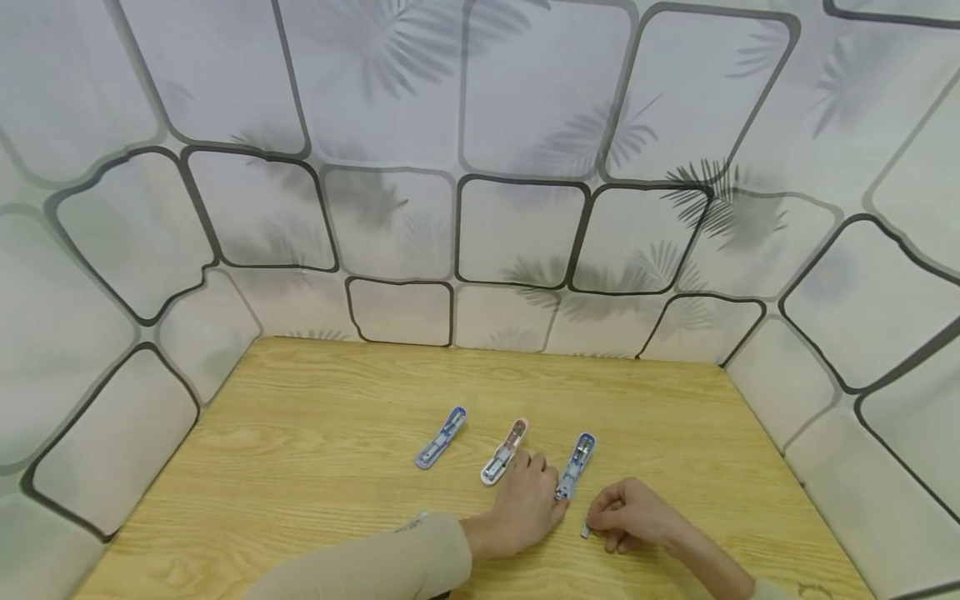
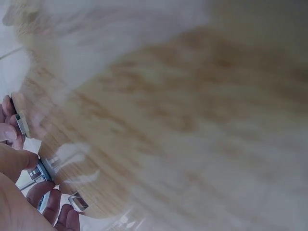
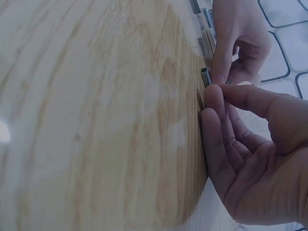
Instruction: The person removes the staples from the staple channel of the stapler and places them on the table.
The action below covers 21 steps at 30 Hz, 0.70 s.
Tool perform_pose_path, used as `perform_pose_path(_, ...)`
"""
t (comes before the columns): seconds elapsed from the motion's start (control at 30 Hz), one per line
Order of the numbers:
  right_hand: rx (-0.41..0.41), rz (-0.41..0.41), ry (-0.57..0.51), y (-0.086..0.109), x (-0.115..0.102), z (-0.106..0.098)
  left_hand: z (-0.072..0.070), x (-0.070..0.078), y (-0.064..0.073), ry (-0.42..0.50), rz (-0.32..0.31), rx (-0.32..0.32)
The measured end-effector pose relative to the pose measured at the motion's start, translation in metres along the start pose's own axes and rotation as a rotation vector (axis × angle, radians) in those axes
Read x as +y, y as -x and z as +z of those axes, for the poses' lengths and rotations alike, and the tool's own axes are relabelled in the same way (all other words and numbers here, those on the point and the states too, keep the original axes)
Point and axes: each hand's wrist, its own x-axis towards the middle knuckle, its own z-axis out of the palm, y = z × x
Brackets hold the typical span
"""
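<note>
Three slim staplers lie opened out on the table: a blue stapler [image 1: 441, 437] at the left, a pink and white stapler [image 1: 504, 452] in the middle, a blue and white stapler [image 1: 576, 467] at the right. My left hand [image 1: 525, 508] pinches the near end of the right-hand stapler between thumb and finger; its other fingers extend toward the middle stapler. Just right of it, my right hand [image 1: 633, 512] holds a short grey strip of staples [image 3: 206, 77] between thumb and fingertips, low over the table. The strip's other end is hidden by the fingers.
The wooden table [image 1: 337, 417] meets patterned fabric walls [image 1: 405, 225] at the back and both sides. My left sleeve [image 1: 390, 558] lies across the table's near edge.
</note>
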Motion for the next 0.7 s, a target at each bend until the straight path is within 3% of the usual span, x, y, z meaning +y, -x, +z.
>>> perform_pose_path(0.3,0.046,0.0,0.023,0.003,-0.003,-0.006,-0.004,-0.01,-0.003,0.144,-0.003,-0.059)
perform_pose_path(0.47,0.103,-0.05,0.051,0.008,-0.007,-0.013,-0.006,-0.018,0.001,0.239,0.014,-0.059)
perform_pose_path(0.6,0.195,-0.105,0.139,0.01,-0.014,-0.02,-0.019,-0.027,0.011,0.288,0.063,-0.025)
perform_pose_path(0.7,0.315,-0.154,0.269,0.012,-0.02,-0.024,-0.033,-0.041,0.019,0.277,0.115,0.016)
